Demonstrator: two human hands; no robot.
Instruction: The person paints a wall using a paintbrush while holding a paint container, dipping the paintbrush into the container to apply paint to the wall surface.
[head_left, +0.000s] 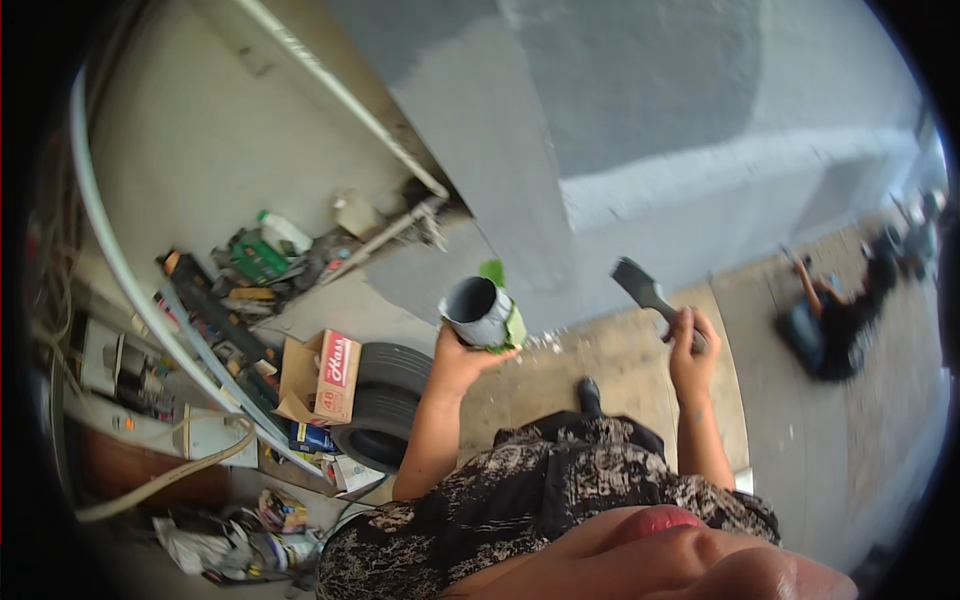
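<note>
A paint-smeared container (474, 319) with green material around its side sits in my left hand (469, 364). Its dark mouth is tipped partly towards me, and how much paint is inside cannot be told. My right hand (691, 349) grips the handle of a flat paintbrush (646, 291), whose dark bristles point up and to the left. The brush is apart from both the container and the wall. Before me rises a wall (645, 90) with darker grey patches beside paler grey ones.
On the left, an open cardboard box (319, 379) rests by stacked tires (386, 405). Bottles and clutter (262, 251) line the floor behind a long curved pipe (120, 247). White flakes lie near the wall's foot. Another person (836, 322) is low to the floor at right.
</note>
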